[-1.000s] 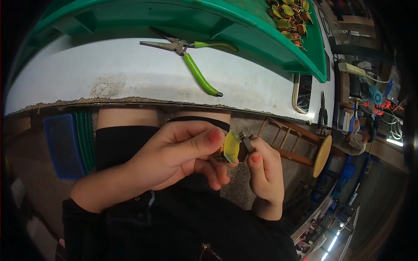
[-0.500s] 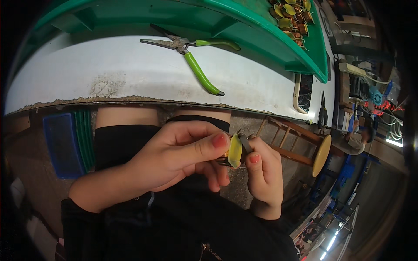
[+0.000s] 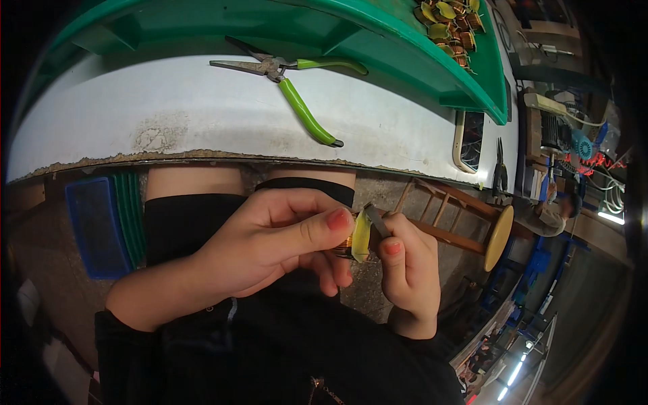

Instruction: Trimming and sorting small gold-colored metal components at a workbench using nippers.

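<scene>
Above my lap, my left hand (image 3: 280, 236) grips a small copper-wound coil (image 3: 345, 247) between thumb and fingers. The coil's yellow end piece (image 3: 362, 236) faces right, and much of its winding is hidden behind the thumb. My right hand (image 3: 412, 273) is closed on a flat grey metal strip (image 3: 377, 221), pinched between thumb and fingers. The strip's upper end lies against or just in front of the yellow piece's top; contact cannot be told exactly. Most of the right fingers are hidden behind the strip and thumb.
On the white table lie green-handled pliers (image 3: 302, 113), a phone (image 3: 468, 143) and a dark hand tool (image 3: 499, 169). A green tray (image 3: 405, 61) holds several similar coils (image 3: 462, 37). A wooden stool (image 3: 499, 237) stands right, blue-rimmed bins (image 3: 100, 226) left. Another person (image 3: 555, 214) is farther right.
The metal strip has shifted slightly left and tilted over the top of the yellow piece. Both hands keep their grips. The whole view has moved a little.
</scene>
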A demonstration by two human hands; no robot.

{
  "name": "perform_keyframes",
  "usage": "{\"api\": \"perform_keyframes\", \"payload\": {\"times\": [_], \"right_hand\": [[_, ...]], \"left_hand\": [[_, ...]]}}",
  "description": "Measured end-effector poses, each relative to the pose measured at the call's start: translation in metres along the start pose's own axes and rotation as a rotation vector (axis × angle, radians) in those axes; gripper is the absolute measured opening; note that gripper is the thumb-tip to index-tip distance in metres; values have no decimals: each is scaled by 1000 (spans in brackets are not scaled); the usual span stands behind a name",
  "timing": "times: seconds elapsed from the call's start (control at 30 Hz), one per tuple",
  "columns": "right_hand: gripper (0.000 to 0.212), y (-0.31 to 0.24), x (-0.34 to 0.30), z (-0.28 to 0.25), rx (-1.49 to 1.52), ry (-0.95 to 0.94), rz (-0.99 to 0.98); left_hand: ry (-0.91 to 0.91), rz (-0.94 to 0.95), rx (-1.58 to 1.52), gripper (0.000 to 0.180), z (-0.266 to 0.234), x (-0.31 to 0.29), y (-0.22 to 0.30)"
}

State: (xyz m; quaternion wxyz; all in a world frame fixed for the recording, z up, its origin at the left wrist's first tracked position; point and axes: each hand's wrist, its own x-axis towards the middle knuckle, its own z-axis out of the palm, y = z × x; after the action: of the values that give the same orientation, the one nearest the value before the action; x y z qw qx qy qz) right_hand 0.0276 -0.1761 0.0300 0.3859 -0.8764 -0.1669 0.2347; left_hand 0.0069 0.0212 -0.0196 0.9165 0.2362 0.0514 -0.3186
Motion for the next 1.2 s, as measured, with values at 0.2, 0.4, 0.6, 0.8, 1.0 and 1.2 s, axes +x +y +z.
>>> {"api": "perform_keyframes", "payload": {"times": [0.2, 0.4, 0.6, 0.8, 1.0, 1.2], "right_hand": [[11, 2, -1, 1, -52, -10, -1], [11, 0, 2, 0, -55, -36, 37], [12, 4, -2, 13, -186, 95, -33], [13, 16, 0, 33, -384, 319, -189], [15, 18, -1, 37, -494, 411, -178], [19, 23, -1, 41, -54, 430, -135]], "left_hand": [[99, 140, 4, 26, 6, -1, -4], [124, 341, 213, 41, 6, -4, -9], [87, 520, 373, 45, 3, -4, -16], [124, 537, 368, 43, 4, -1, -22], [148, 537, 308, 43, 6, 3, -26], [102, 571, 227, 43, 3, 6, -24]]}}
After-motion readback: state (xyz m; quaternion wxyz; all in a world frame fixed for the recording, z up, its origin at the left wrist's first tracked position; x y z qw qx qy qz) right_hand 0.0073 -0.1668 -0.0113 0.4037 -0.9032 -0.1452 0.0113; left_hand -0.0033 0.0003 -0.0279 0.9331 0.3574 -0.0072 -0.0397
